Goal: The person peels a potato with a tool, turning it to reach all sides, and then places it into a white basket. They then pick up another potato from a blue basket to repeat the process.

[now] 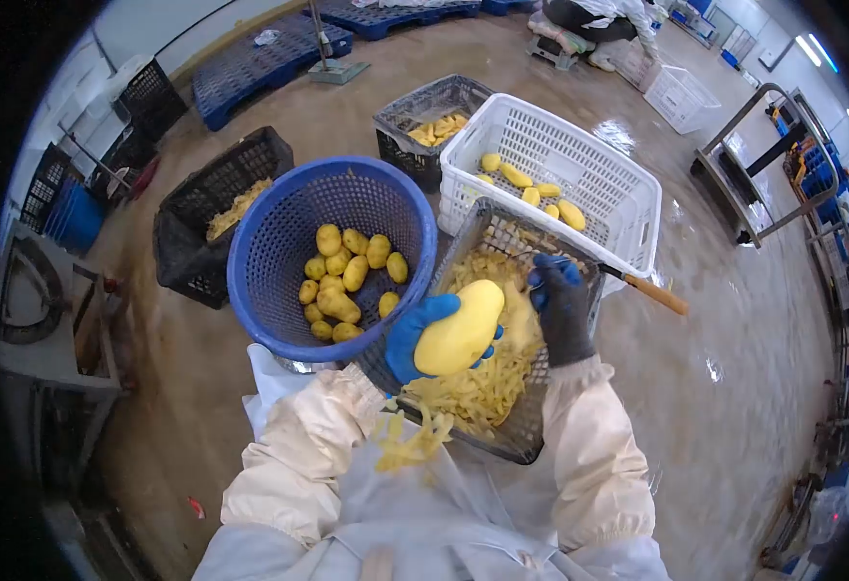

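My left hand [424, 341], in a blue glove, is wrapped round a large peeled potato [460, 327] over a black crate [526, 450] of peelings. My right hand [562, 305], in a dark glove with blue fingertips, is closed at the crate's right side; what its fingers hold, if anything, is too small to make out. A knife with a wooden handle [652, 292] lies across the crate's right rim, beyond that hand. Left of the crate, a blue basket [250, 281] holds several unpeeled potatoes [339, 305]. Peelings [413, 441] also hang on the apron.
A white crate [628, 179] with several peeled potatoes stands ahead. Black crates [187, 232] with yellow pieces stand beyond the basket. Blue pallets [260, 73] are at the back left, a metal trolley [749, 184] at the right. Another person [603, 19] crouches at the top.
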Demonstrator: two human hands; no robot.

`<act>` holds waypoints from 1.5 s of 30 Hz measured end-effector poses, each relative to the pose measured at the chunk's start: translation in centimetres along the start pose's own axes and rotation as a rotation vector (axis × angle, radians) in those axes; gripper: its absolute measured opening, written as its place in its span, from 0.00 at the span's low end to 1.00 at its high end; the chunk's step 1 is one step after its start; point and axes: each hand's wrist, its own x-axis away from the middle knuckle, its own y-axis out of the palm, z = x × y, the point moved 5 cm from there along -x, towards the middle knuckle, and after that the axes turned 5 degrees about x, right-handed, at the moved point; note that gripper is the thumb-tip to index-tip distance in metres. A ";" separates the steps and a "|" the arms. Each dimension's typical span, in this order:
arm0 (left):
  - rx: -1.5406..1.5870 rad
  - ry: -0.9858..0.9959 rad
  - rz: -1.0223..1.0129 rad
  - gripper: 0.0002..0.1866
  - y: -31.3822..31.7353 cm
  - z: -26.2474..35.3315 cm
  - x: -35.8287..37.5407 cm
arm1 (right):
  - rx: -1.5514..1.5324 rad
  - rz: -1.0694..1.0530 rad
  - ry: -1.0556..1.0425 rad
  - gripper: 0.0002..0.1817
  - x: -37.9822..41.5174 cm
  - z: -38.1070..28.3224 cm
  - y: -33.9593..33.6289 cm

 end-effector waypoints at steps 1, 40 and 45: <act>-0.006 -0.008 0.000 0.31 0.0 0.1 -0.2 | -0.059 0.011 -0.015 0.06 -0.3 -0.3 -0.3; 0.068 0.517 0.358 0.17 -3.7 4.0 -0.4 | -0.001 -0.123 -0.206 0.06 4.8 -0.8 5.3; 0.214 0.561 0.478 0.17 -3.6 3.6 -0.4 | 0.180 -0.202 -0.276 0.06 6.0 -1.1 6.1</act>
